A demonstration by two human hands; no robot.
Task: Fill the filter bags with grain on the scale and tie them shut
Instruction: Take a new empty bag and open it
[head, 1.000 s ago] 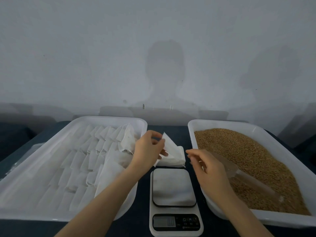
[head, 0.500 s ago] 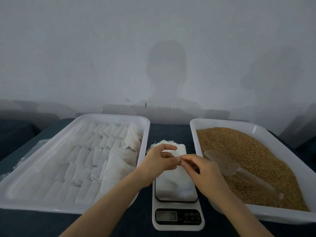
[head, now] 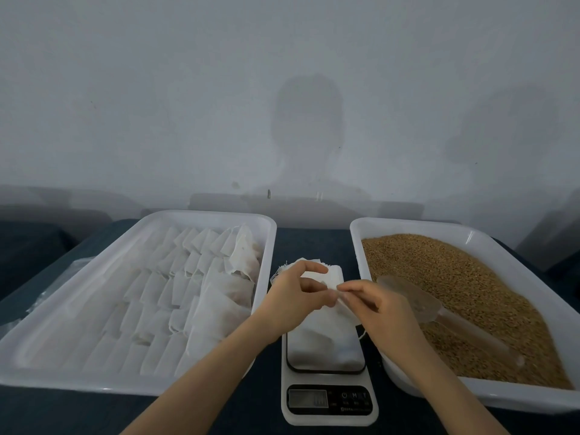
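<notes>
While the left hand (head: 295,298) and right hand (head: 381,312) are pinching its top edge, a filter bag (head: 323,339) is lying on the scale (head: 329,417), lower centre.
Spare bags (head: 175,277) are filling the left tray (head: 207,216); grain (head: 470,284) and scoop (head: 411,295) are lying in the right tray (head: 408,226).

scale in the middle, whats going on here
A person is working on a filter bag that lies on the scale. The left hand and right hand both pinch its top edge, seemingly to open it. It looks flat and unfilled. The scoop lies untouched in the grain tray. The other tray holds more bags.
</notes>
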